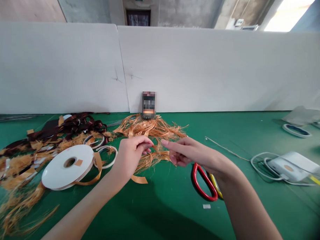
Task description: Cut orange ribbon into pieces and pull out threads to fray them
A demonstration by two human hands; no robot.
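Note:
My left hand [134, 152] is closed in a pinch at the centre, with a bit of orange ribbon [155, 147] at its fingertips. Opposite it, my right hand [186, 150] has its thumb stretched toward the left and its fingers curled; what they hold, if anything, is hidden. Behind and between both hands lies a heap of frayed orange ribbon strands [149, 128]. A short, flat ribbon end [139, 180] shows below my left hand. Under my right wrist are scissors with a red handle loop [203, 184] and a yellow part, their blades out of sight.
A white spool [67, 167] of orange ribbon stands left, beside tangled brown ribbon [81, 126] and frayed scraps [19, 164]. A phone [149, 105] leans on the white partition [203, 69]. Right are a white charger-like box [292, 166] with cables and a ring-shaped roll [296, 130].

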